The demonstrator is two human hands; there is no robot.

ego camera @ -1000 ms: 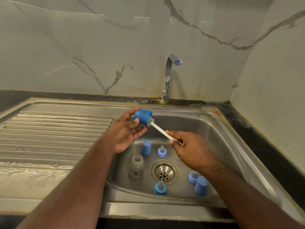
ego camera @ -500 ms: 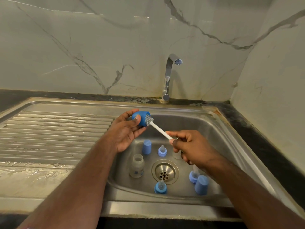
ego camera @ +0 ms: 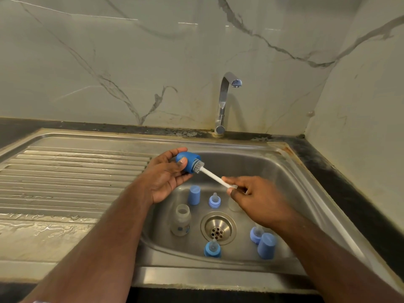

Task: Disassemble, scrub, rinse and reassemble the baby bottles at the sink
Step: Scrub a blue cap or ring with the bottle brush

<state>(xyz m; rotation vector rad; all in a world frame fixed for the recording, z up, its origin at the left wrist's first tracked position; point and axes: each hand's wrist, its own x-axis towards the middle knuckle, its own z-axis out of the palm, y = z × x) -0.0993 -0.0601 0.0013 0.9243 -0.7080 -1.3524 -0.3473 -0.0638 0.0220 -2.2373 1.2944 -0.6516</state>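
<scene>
Sink (ego camera: 290, 171) lot, catalogued near to far, clock directions taken from the drain (ego camera: 218, 231). Near items: a nipple-and-ring unit (ego camera: 212, 248) is standing at six o'clock beside the drain; a second nipple unit (ego camera: 255, 234) and an upturned blue cap (ego camera: 266, 246) are sitting close together at four o'clock. Middle items: an open clear bottle (ego camera: 180, 219) is standing upright at nine o'clock, bearing a small blue printed mark too small to read; a third nipple unit (ego camera: 214, 200) is sitting at twelve o'clock, with another blue cap (ego camera: 194, 195) at eleven o'clock; a pale object at one o'clock is lying mostly hidden under the right hand. Items in use, above the basin: the left hand (ego camera: 166, 178) is gripping a blue bottle cap (ego camera: 187, 161) with fingers and thumb curled round it, mouth turned rightward; the right hand (ego camera: 255, 196) is pinching the white handle of a small brush (ego camera: 211, 174), whose bristles are sitting at the cap's mouth. Far item: a tap (ego camera: 225, 101), with no water visibly running. Risks, as judged: the slim handle is being held near its end, so a hard push could be slipping the bristles out; a wet cap could be squirting from the grip and toppling parts below. No brand or legible writing is showing anywhere.
</scene>
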